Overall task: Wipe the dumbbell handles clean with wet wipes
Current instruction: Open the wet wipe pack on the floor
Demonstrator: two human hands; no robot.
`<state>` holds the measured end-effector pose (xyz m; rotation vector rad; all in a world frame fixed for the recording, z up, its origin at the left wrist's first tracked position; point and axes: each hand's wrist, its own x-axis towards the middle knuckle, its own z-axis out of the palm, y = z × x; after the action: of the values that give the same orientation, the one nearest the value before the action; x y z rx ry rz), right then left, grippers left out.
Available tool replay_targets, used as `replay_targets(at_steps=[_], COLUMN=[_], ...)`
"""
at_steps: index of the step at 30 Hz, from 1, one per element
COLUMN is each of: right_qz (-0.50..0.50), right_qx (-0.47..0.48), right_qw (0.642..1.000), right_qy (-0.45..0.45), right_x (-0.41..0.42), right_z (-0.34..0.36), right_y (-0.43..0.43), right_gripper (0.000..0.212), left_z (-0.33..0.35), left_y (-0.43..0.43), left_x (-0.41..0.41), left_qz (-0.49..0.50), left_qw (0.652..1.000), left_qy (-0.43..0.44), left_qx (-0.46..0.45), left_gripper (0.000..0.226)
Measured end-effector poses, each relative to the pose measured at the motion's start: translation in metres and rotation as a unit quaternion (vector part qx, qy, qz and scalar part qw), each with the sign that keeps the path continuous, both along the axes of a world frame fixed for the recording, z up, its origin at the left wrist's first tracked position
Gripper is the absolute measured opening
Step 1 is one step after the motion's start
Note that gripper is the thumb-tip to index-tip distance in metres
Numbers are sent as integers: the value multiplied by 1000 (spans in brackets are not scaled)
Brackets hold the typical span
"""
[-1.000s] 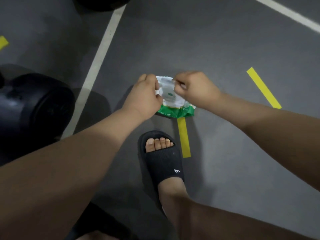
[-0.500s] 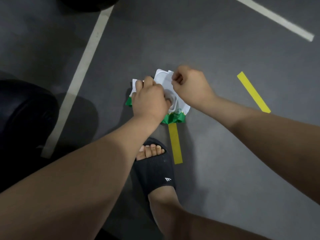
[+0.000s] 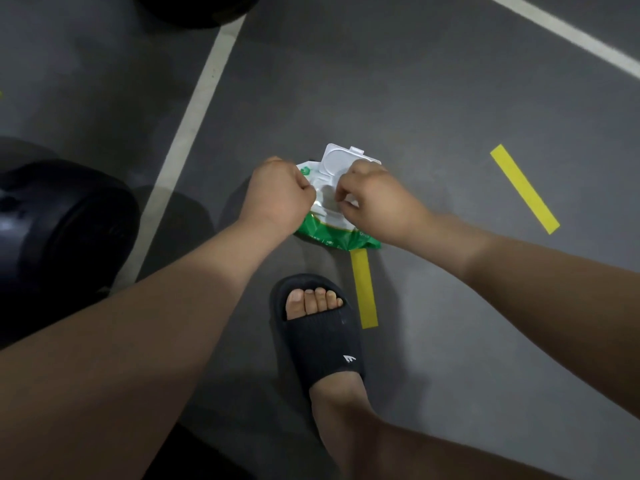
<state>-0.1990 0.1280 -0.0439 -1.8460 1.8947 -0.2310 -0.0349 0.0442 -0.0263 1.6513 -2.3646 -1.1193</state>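
Green-and-white wet-wipe pack (image 3: 332, 233), print too blurred to read: our left hand (image 3: 277, 195) grips it, right hand (image 3: 377, 206) pinches at its opening.

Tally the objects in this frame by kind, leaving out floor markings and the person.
wipes pack: 1
black weights: 2
slipper: 1
Total: 4

The light over the matte grey floor (image 3: 415, 98) is dim and flat. A soft shadow pools left of my left hand (image 3: 277, 199). The round black rubber weight (image 3: 52, 230) carries a pale sheen. The white painted floor line (image 3: 554, 29) bows near the corner, and the green-and-white plastic wet wipes pack (image 3: 332, 233) looks slightly soft.
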Motion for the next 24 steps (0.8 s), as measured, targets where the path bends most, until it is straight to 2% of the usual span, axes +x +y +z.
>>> replay_targets(at_steps=[8, 11, 14, 20, 24], right_qz=[12, 11, 8, -1, -18], right_qx=[26, 35, 39, -18, -28], right_qw=[998, 997, 995, 999, 999], right_qy=[50, 72, 92, 49, -19], right_x=[17, 21, 23, 23, 17], right_z=[-3, -4, -6, -9, -7], right_y=[-5, -7, -7, -4, -3], right_gripper=[31, 23, 11, 19, 20], left_z=[0, -1, -1, -2, -4], left_y=[0, 0, -2, -2, -3], left_x=[0, 0, 1, 1, 4], left_qz=[-6, -14, -15, 0, -8], left_qw=[1000, 1000, 1000, 1000, 999], left_qy=[-20, -17, -11, 1, 14], left_qx=[14, 15, 12, 21, 29], left_gripper=[26, 31, 26, 12, 6])
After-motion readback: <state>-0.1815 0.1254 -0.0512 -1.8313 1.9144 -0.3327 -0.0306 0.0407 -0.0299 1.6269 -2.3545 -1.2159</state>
